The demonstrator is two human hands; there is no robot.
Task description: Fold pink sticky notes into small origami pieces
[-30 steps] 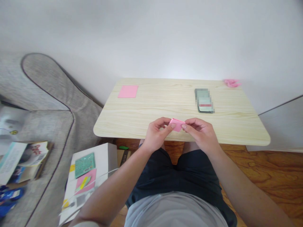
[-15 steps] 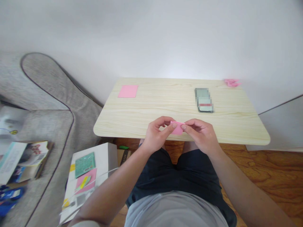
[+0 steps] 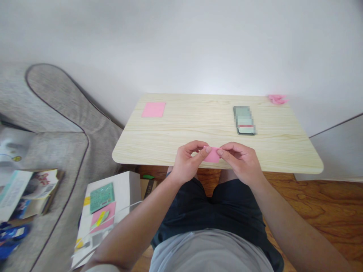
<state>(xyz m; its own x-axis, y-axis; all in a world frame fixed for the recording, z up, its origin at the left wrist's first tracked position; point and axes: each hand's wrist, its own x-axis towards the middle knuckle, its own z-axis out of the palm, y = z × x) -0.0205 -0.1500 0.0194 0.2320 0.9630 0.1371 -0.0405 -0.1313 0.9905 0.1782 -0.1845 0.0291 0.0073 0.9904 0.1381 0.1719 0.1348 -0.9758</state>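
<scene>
A small folded piece of pink paper (image 3: 212,155) is stretched between both hands, just above the near edge of the table. My left hand (image 3: 189,160) pinches its left side between thumb and fingers. Its right side is gripped the same way by my right hand (image 3: 241,160). The fingertips behind the paper are hidden. On the table's far left lies a flat pink paper square (image 3: 153,109). Folded pink paper pieces (image 3: 278,99) sit at the far right corner.
A phone (image 3: 244,120), blurred out, lies on the wooden table (image 3: 193,124) right of centre. At lower left a white box (image 3: 121,185) carries a green packet (image 3: 102,197) and pink paper. The grey sofa (image 3: 65,158) borders the left, with boxes on it.
The folded pink paper has tilted slightly in my fingers, so its top edge looks flatter. Both hands stay nearly in place.
</scene>
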